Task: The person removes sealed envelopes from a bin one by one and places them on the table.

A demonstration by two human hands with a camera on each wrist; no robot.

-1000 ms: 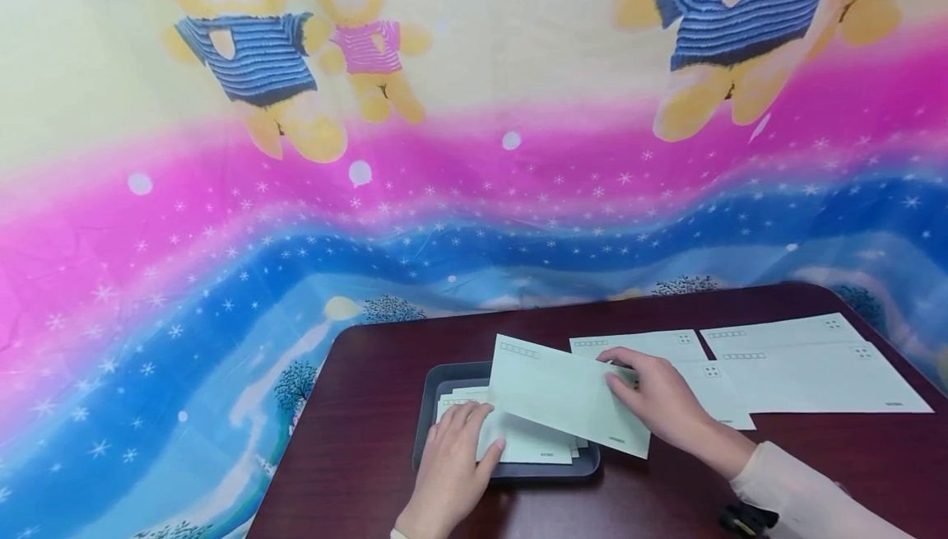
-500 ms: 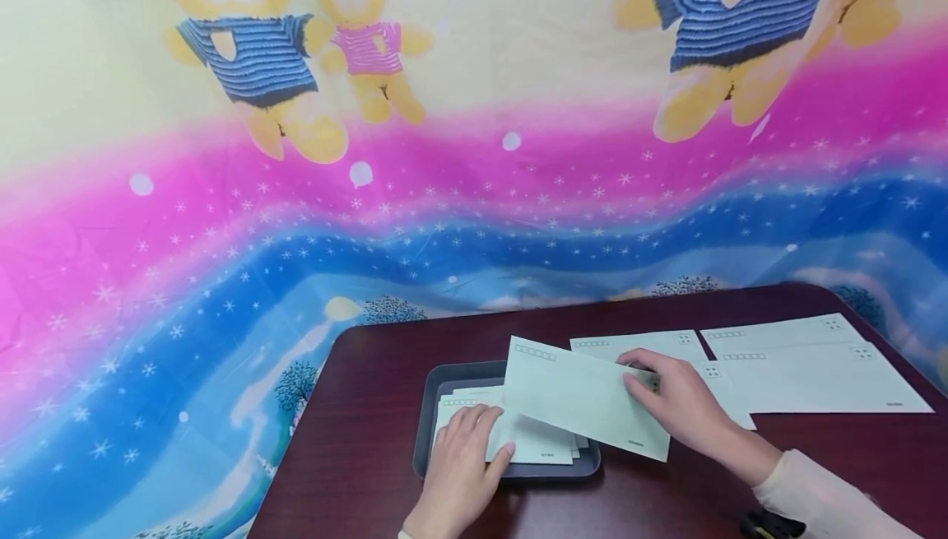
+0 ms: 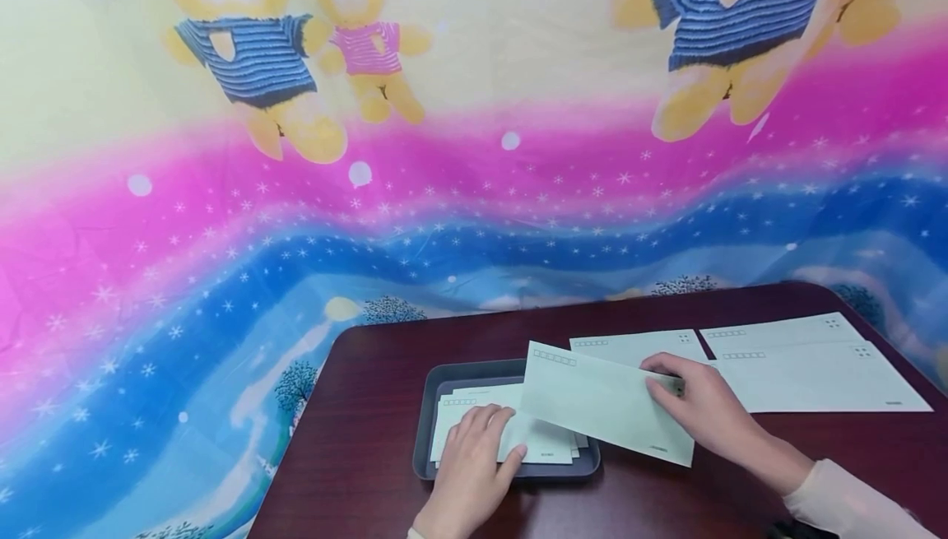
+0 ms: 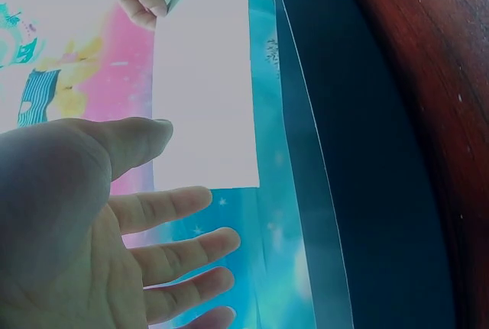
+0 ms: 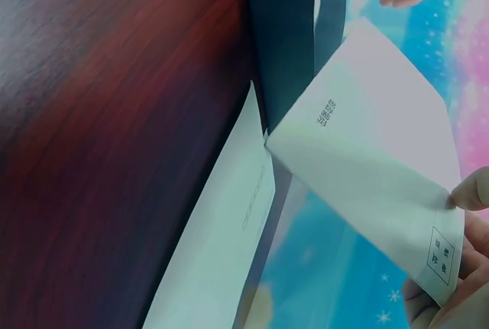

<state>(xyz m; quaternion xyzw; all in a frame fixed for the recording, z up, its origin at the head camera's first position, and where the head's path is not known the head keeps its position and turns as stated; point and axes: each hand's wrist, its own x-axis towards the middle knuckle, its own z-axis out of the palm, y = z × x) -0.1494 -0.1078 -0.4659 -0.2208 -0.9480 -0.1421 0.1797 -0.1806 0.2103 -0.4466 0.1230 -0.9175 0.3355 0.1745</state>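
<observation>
One envelope [image 3: 592, 399] aloft, two hands [image 3: 474, 457] [image 3: 699, 407]

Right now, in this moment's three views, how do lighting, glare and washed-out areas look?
Head view: bright, fairly even light, with soft shading on the envelopes in the tray beneath the raised envelope; left wrist view: that envelope is washed out nearly white, the left hand dim; right wrist view: greyish glare at upper left on the table.

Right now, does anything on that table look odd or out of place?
I see nothing spilled or damaged. The stacked envelopes in the gray tray look slightly askew, because their edges jut out unevenly beneath the top one.
</observation>
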